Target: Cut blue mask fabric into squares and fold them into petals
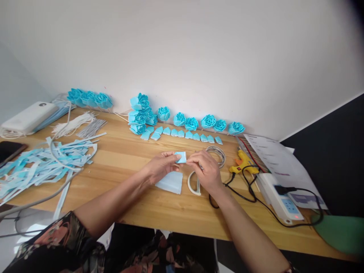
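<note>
Between the thumb and fingers of my left hand is a small folded light-blue piece of fabric or paper. My right hand is closed in a pinch at the right edge of that piece; its fingertips seem to touch the corner. Under my left hand lies a flat pale-blue sheet, partly covered by the fingers. A white half-round tool like a protractor rests beside my right hand. Behind that hand are rolls of clear tape, partly hidden. A row of cut blue petals lies farther back.
Blue fabric roses line the wall. Blue strips pile up at left, near white cords, a white power bank and a phone. At right are a yellow glue gun, its cable and a power strip.
</note>
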The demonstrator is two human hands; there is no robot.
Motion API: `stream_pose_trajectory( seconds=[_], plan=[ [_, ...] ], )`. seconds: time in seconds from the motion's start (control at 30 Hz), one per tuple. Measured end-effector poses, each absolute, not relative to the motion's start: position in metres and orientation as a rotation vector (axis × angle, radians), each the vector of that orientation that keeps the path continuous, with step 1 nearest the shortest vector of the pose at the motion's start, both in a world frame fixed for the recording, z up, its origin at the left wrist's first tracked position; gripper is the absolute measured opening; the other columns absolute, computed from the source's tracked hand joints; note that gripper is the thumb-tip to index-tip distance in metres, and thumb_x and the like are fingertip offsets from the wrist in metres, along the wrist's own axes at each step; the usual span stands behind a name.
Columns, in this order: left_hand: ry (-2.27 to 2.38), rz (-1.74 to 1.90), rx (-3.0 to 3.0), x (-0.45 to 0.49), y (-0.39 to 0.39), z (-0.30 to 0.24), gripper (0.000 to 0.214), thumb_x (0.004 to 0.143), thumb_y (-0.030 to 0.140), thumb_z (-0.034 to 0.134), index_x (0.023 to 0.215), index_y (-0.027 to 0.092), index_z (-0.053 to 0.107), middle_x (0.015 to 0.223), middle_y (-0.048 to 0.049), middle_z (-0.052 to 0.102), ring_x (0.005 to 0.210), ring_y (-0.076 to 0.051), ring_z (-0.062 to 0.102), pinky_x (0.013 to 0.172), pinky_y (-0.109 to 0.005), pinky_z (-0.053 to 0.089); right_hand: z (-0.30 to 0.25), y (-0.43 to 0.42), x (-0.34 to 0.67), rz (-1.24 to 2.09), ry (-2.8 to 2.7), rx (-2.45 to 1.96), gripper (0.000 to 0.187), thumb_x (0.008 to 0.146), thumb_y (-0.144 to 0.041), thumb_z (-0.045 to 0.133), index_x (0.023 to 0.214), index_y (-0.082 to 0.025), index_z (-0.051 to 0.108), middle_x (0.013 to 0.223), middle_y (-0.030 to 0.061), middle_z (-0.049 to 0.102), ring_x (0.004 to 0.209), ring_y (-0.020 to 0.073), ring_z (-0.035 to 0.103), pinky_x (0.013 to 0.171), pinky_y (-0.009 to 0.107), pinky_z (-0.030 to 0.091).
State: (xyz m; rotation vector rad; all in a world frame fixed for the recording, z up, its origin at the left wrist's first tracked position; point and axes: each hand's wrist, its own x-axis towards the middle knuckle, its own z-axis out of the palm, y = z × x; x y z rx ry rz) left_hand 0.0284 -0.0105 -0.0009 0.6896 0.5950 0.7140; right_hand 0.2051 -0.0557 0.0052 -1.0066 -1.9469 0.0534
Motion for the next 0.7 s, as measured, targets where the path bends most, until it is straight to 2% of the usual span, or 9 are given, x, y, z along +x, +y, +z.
stream_pose_trajectory(
  seconds=[0.27, 0.5, 0.7],
  plan=[
    [0.67, 0.84, 0.764, 0.022, 0.0, -0.002, 0.03, 0.063, 0.033, 0.082, 0.075, 0.012, 0.063, 0.076, -0.0011, 0.058, 0.065, -0.009, 0.053, 0.052, -0.02, 0.04, 0.01, -0.06, 0.207, 0.148, -1.885, -1.07, 0.013, 0.091, -0.015, 0.055, 0.082, -0.023, 0.059, 0.082, 0.0022, 0.066, 0.081, 0.0192, 0.061, 0.076, 0.036, 0.045],
    [0.886, 0.88, 1.285, 0.024, -0.004, -0.003, 0.029, 0.073, 0.04, 0.069, 0.067, 0.014, 0.058, 0.058, 0.0027, 0.052, 0.05, -0.007, 0.044, 0.051, -0.022, 0.036, 0.017, -0.067, 0.209, 0.443, -1.86, -0.985, 0.007, 0.087, -0.019, 0.059, 0.083, -0.024, 0.058, 0.11, 0.0047, 0.06, 0.11, 0.0237, 0.055, 0.094, 0.043, 0.042],
    [0.884, 0.836, 1.516, 0.025, -0.009, 0.002, 0.024, 0.077, 0.037, 0.061, 0.069, 0.014, 0.059, 0.06, 0.0026, 0.053, 0.054, -0.008, 0.044, 0.051, -0.021, 0.033, 0.015, -0.064, 0.204, 0.398, -1.918, -1.056, 0.007, 0.086, -0.018, 0.06, 0.081, -0.023, 0.058, 0.108, 0.0052, 0.061, 0.109, 0.0233, 0.055, 0.095, 0.044, 0.041]
  ],
)
